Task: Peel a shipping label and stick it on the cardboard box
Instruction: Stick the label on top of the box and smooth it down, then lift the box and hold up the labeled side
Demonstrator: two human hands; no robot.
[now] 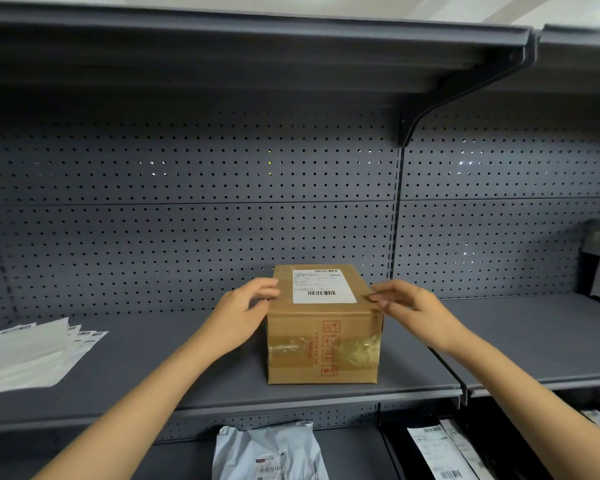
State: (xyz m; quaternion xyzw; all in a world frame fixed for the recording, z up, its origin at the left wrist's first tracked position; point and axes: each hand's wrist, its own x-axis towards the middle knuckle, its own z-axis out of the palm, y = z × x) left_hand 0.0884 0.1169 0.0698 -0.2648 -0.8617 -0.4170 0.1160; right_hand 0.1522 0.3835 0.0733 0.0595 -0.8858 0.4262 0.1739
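Note:
A brown cardboard box (323, 344) stands on the grey shelf (174, 368), with clear tape and red print on its front face. A white shipping label (323, 287) with barcodes lies flat on the box's top. My left hand (245, 311) rests at the box's upper left edge, fingers spread and touching the top. My right hand (407, 304) hovers at the upper right edge, fingers apart, fingertips at the corner. Neither hand holds anything.
A pile of white label sheets (28, 351) lies on the shelf at the far left. On the lower shelf sit a grey poly mailer (271, 452) and more label strips (444, 452). A perforated back panel rises behind, and an upper shelf hangs overhead.

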